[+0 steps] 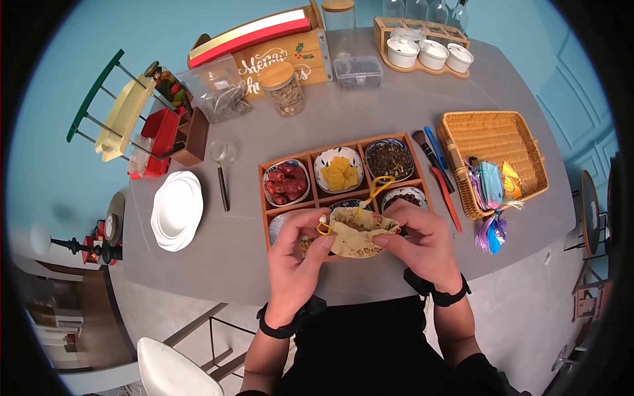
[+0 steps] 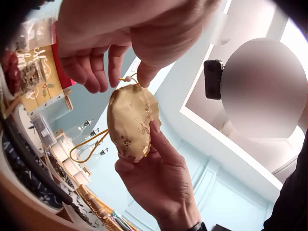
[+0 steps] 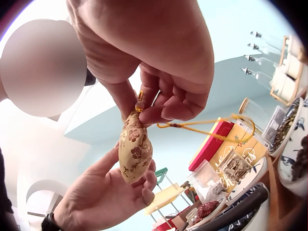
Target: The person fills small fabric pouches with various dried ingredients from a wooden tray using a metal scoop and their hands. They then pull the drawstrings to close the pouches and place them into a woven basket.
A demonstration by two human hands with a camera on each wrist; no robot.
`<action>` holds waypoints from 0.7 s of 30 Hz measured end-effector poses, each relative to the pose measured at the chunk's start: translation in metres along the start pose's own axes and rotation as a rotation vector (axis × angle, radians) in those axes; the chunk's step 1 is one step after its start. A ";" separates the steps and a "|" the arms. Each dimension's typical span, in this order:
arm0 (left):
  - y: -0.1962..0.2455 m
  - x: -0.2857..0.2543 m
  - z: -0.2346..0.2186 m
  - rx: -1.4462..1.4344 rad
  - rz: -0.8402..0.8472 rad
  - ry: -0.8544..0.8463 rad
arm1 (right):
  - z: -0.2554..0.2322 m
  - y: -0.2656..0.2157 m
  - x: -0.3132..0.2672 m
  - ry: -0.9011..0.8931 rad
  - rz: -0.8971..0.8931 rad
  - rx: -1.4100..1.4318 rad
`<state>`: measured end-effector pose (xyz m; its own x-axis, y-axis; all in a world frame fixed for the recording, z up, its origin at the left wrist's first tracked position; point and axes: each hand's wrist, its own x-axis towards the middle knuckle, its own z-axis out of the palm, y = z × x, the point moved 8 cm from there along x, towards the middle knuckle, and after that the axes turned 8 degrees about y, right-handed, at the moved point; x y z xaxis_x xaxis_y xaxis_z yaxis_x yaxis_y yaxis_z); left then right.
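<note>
White script lettering on front of wooden box (image 1: 285, 53), back of counter (image 1: 370, 109). Upper line, head view: "Merry". Lower line: one word, middle hidden behind glass jar (image 1: 288, 100) with wooden lid; "hr" near its start, left of lid; "s" at its end, right of lid. Left wrist view: same lettering turned sideways, just fragments, too small to read whole. Right wrist view: lettering tilted, partly covered, final "s" readable near jar.

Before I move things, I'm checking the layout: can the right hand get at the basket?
Probably yes: the basket sits near the right hand, with slim tools lying low between, hardly a barrier. That hand holds the pouch, though, so it would likely need to let go first.
</note>
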<state>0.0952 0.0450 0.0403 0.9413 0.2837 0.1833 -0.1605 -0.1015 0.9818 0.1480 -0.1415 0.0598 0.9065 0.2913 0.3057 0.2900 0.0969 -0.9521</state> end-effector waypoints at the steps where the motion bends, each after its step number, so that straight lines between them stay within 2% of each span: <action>1: -0.002 -0.001 0.006 -0.096 -0.065 -0.040 | 0.001 0.001 -0.001 -0.002 0.005 0.001; 3: -0.008 -0.005 0.014 -0.195 -0.135 -0.081 | 0.003 0.003 -0.003 -0.013 0.004 -0.011; 5: -0.020 -0.008 0.017 -0.550 -0.281 -0.034 | 0.000 0.006 -0.005 0.001 0.006 0.005; 6: -0.025 -0.008 0.015 -0.549 -0.285 -0.034 | -0.001 0.007 -0.006 0.016 0.004 0.022; 8: -0.040 -0.013 0.011 -0.686 -0.401 0.018 | -0.001 0.010 -0.007 0.018 0.009 0.016; 9: -0.036 -0.013 0.013 -0.686 -0.405 0.022 | -0.001 0.010 -0.008 0.020 0.007 0.010; 10: -0.025 -0.010 0.016 -0.558 -0.342 0.007 | 0.000 0.011 -0.008 0.016 0.012 0.010; 11: -0.018 -0.008 0.017 -0.429 -0.279 -0.009 | 0.001 0.009 -0.007 0.024 -0.029 -0.042; 12: -0.021 -0.008 0.016 -0.430 -0.285 -0.006 | 0.002 0.007 -0.008 0.033 -0.069 -0.097; 14: -0.032 -0.009 0.007 -0.306 -0.265 0.123 | 0.003 0.008 -0.010 0.062 -0.057 -0.142; 15: -0.025 -0.008 0.008 -0.316 -0.257 0.200 | 0.002 0.007 -0.010 0.090 -0.057 -0.185; 21: -0.027 -0.007 -0.006 -0.369 -0.217 0.237 | 0.004 -0.004 -0.019 -0.014 -0.019 -0.224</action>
<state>0.0906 0.0518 0.0131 0.8780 0.4746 -0.0630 -0.1033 0.3163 0.9430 0.1285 -0.1431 0.0574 0.8962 0.3048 0.3225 0.3696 -0.1104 -0.9226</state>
